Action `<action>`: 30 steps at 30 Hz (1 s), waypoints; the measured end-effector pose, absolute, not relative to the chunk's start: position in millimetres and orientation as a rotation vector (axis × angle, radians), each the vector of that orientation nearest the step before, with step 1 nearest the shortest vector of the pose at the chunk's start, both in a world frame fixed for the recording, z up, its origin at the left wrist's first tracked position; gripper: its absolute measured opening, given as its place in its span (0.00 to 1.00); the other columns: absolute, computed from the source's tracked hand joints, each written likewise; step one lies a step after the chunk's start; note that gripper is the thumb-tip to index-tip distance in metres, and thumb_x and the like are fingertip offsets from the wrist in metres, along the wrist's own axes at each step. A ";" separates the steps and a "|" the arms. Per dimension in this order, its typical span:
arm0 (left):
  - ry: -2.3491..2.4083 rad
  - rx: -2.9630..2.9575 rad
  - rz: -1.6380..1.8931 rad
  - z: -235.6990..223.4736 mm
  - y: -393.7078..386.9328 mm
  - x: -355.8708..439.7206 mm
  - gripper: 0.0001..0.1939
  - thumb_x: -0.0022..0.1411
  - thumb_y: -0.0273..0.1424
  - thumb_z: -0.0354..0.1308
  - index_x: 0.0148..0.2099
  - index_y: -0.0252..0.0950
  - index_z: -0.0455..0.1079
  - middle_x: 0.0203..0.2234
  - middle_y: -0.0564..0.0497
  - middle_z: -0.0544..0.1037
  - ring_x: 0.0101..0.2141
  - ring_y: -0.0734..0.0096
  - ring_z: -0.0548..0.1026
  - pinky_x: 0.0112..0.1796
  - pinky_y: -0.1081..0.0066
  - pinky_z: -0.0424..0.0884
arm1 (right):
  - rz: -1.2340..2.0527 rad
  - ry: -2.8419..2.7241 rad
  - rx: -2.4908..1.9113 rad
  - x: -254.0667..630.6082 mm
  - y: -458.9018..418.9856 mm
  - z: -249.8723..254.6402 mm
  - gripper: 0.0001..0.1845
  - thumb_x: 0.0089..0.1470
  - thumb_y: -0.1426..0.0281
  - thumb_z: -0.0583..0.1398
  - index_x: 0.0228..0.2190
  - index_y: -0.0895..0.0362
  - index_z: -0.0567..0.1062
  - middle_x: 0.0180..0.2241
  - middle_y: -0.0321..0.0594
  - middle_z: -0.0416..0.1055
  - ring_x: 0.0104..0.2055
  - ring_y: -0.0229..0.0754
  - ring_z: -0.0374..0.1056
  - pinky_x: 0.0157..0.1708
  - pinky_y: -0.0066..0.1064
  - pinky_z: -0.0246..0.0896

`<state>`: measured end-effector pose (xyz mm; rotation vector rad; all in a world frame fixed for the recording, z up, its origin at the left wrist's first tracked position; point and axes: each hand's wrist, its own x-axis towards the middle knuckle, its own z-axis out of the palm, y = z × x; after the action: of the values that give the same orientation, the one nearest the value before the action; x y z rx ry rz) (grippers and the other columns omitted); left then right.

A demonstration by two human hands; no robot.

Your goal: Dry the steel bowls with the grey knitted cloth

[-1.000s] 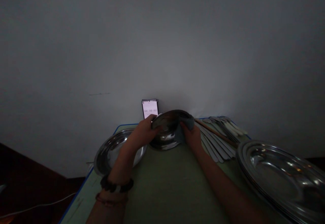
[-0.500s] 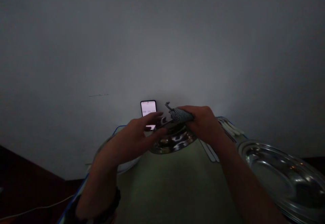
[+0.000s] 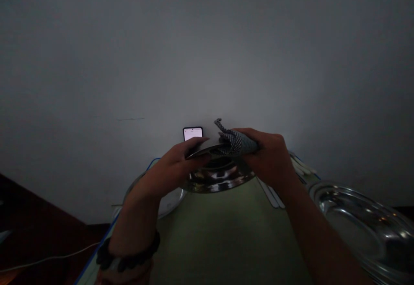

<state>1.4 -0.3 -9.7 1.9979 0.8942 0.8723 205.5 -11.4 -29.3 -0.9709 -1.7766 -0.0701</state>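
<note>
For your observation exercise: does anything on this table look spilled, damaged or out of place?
Nothing stands out. The left hand holds a steel plate, the right hand presses a cloth on its rim. The picture is too dim to rule out small stains or dents.

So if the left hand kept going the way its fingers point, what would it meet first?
Probably the checked cloth in the right hand, just across the steel plate; depth is hard to judge.

Bare forearms, dark beaded bracelet point(image 3: 127, 257) on left wrist
</note>
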 end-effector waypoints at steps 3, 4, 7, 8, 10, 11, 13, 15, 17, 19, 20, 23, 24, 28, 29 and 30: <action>0.871 1.853 0.935 -5.8 -3.3 3.5 0.18 0.57 0.30 0.56 0.51 0.38 0.69 0.44 0.50 0.76 0.42 0.64 0.74 0.46 0.64 0.69 | -0.018 -1.674 -0.967 205.8 -9.9 -31.5 0.18 0.43 0.77 0.59 0.38 0.54 0.77 0.33 0.34 0.78 0.33 0.39 0.73 0.35 0.29 0.67; 0.870 1.803 0.962 -5.1 -3.5 3.7 0.19 0.57 0.30 0.56 0.51 0.38 0.69 0.44 0.49 0.77 0.43 0.63 0.74 0.45 0.64 0.69 | -0.001 -1.624 -0.966 206.2 -8.2 -33.1 0.17 0.43 0.77 0.59 0.38 0.54 0.77 0.32 0.34 0.78 0.33 0.39 0.73 0.34 0.29 0.67; 0.881 1.674 1.074 -5.9 -0.7 1.9 0.18 0.56 0.31 0.57 0.50 0.37 0.70 0.41 0.49 0.78 0.43 0.61 0.74 0.43 0.64 0.71 | 0.048 -1.436 -0.993 207.2 -0.9 -38.9 0.14 0.44 0.73 0.61 0.36 0.55 0.78 0.29 0.33 0.77 0.30 0.38 0.71 0.30 0.29 0.66; 0.887 1.641 1.113 -7.0 0.8 1.1 0.18 0.55 0.32 0.58 0.49 0.37 0.71 0.39 0.49 0.79 0.43 0.61 0.75 0.42 0.64 0.71 | 0.065 -1.370 -1.006 207.1 1.9 -40.9 0.12 0.45 0.71 0.62 0.35 0.56 0.78 0.28 0.33 0.76 0.29 0.38 0.70 0.29 0.29 0.66; 0.871 1.581 1.185 -9.7 3.8 1.3 0.17 0.54 0.33 0.59 0.47 0.37 0.72 0.36 0.50 0.80 0.41 0.61 0.76 0.41 0.65 0.72 | 0.109 -1.246 -1.023 205.9 7.4 -44.8 0.11 0.44 0.68 0.63 0.33 0.58 0.79 0.26 0.34 0.75 0.29 0.39 0.69 0.28 0.29 0.65; 0.842 1.545 1.223 -11.1 4.9 2.9 0.16 0.53 0.33 0.60 0.45 0.37 0.73 0.34 0.50 0.80 0.39 0.61 0.77 0.39 0.65 0.73 | 0.139 -1.188 -1.026 204.7 10.2 -46.9 0.12 0.43 0.66 0.63 0.32 0.58 0.79 0.25 0.34 0.75 0.29 0.39 0.68 0.28 0.29 0.64; 0.750 1.439 1.320 -13.2 6.0 9.5 0.15 0.51 0.34 0.62 0.42 0.35 0.75 0.32 0.49 0.80 0.37 0.61 0.77 0.37 0.66 0.74 | 0.232 -1.055 -1.022 200.9 16.0 -51.4 0.14 0.42 0.63 0.64 0.30 0.60 0.78 0.25 0.35 0.74 0.30 0.39 0.68 0.28 0.30 0.64; 0.633 1.281 1.436 -14.9 5.9 20.1 0.12 0.49 0.33 0.63 0.38 0.34 0.76 0.30 0.49 0.80 0.37 0.61 0.78 0.37 0.67 0.73 | 0.404 -0.876 -0.985 195.4 21.9 -56.6 0.18 0.40 0.59 0.65 0.30 0.61 0.77 0.27 0.37 0.74 0.30 0.40 0.68 0.30 0.31 0.65; 0.550 1.101 1.531 -17.0 5.4 32.5 0.09 0.48 0.30 0.63 0.35 0.34 0.76 0.29 0.49 0.80 0.38 0.61 0.77 0.40 0.67 0.73 | 0.634 -0.689 -0.892 188.7 27.2 -61.7 0.22 0.39 0.56 0.65 0.32 0.61 0.77 0.31 0.39 0.75 0.33 0.41 0.69 0.32 0.32 0.66; 0.503 0.956 1.587 -20.4 5.4 43.8 0.08 0.48 0.28 0.62 0.34 0.33 0.76 0.29 0.49 0.80 0.39 0.60 0.77 0.42 0.65 0.72 | 0.842 -0.562 -0.766 182.1 31.0 -65.8 0.23 0.39 0.57 0.65 0.35 0.59 0.75 0.35 0.41 0.75 0.36 0.41 0.71 0.35 0.34 0.68; 0.492 0.904 1.608 -22.7 5.7 48.3 0.08 0.48 0.27 0.61 0.34 0.33 0.76 0.29 0.49 0.80 0.39 0.60 0.77 0.43 0.64 0.72 | 0.915 -0.529 -0.719 179.3 32.2 -67.3 0.22 0.40 0.58 0.65 0.36 0.58 0.75 0.36 0.41 0.75 0.37 0.41 0.71 0.36 0.34 0.68; 0.529 0.868 1.664 -30.8 8.1 54.7 0.07 0.48 0.27 0.60 0.33 0.34 0.75 0.30 0.50 0.80 0.40 0.61 0.76 0.44 0.64 0.71 | 1.004 -0.507 -0.666 175.3 34.2 -70.4 0.19 0.40 0.62 0.66 0.35 0.58 0.74 0.37 0.41 0.75 0.37 0.42 0.72 0.38 0.36 0.68; 0.553 0.900 1.680 -33.4 9.4 54.0 0.06 0.48 0.26 0.60 0.32 0.35 0.75 0.30 0.51 0.80 0.41 0.62 0.76 0.44 0.64 0.71 | 0.999 -0.518 -0.672 175.8 34.8 -71.2 0.19 0.39 0.63 0.66 0.35 0.58 0.74 0.36 0.41 0.75 0.37 0.42 0.72 0.37 0.37 0.68; 0.587 1.082 1.676 -36.0 16.0 37.8 0.09 0.47 0.26 0.60 0.34 0.38 0.75 0.35 0.52 0.80 0.43 0.61 0.75 0.47 0.63 0.69 | 0.855 -0.680 -0.768 186.9 37.6 -74.4 0.18 0.38 0.64 0.66 0.33 0.59 0.75 0.34 0.40 0.75 0.34 0.42 0.70 0.35 0.37 0.66; 0.581 1.126 1.654 -34.4 17.5 31.1 0.13 0.47 0.26 0.60 0.38 0.38 0.75 0.37 0.51 0.79 0.44 0.60 0.74 0.48 0.63 0.68 | 0.784 -0.752 -0.817 191.2 37.6 -74.5 0.17 0.38 0.64 0.65 0.33 0.59 0.75 0.32 0.40 0.75 0.33 0.42 0.70 0.34 0.36 0.65; 0.583 1.188 1.625 -32.2 18.6 24.1 0.16 0.46 0.26 0.61 0.42 0.38 0.74 0.39 0.51 0.78 0.46 0.60 0.73 0.49 0.63 0.67 | 0.700 -0.838 -0.873 195.7 37.1 -74.0 0.16 0.40 0.63 0.65 0.32 0.60 0.75 0.30 0.39 0.74 0.32 0.42 0.69 0.33 0.36 0.64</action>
<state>24.1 18.6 -32.2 1.1882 0.5828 1.6253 195.7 37.1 -74.0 -0.8727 -0.8378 0.7000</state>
